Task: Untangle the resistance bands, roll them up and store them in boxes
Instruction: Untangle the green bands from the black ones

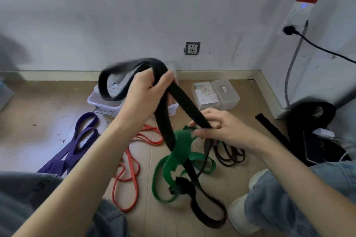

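Note:
A wide black resistance band (185, 102) hangs in the air, tangled lower down with a green band (181, 152). My left hand (146, 92) grips the black band's upper loop, raised above the floor. My right hand (217, 127) pinches the same black strap lower, just above the green knot. The band's tail lies looped on the floor (208, 211). An open white storage box (107, 102) sits behind my left hand, partly hidden by it.
On the wood floor lie a purple band (77, 146), an orange band (131, 169) and a thin black band (229, 156). Two lidded boxes (215, 94) stand by the wall. A black bag and phone (314, 146) sit right. My knees frame the bottom corners.

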Tool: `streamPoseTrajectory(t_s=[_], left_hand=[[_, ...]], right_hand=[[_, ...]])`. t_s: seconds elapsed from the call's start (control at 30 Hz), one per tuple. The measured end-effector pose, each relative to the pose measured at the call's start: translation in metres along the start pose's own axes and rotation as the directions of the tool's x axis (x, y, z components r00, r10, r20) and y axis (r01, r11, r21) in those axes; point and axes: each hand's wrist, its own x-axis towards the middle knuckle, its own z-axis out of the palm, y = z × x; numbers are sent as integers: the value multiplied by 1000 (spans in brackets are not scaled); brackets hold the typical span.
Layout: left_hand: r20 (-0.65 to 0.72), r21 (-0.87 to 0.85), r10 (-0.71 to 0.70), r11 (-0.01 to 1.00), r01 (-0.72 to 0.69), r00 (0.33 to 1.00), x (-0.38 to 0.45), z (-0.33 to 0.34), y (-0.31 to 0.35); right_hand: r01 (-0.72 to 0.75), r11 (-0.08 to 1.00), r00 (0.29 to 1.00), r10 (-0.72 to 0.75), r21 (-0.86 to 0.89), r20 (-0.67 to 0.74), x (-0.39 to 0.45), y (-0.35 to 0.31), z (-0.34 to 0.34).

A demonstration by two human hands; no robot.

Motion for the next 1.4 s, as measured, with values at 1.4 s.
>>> streamPoseTrajectory(t_s=[1.4], left_hand=[[386,-738,-338,445,507,858,6,22,-10]], right_hand=[[-57,958,995,30,281,98,-2,-16,54]])
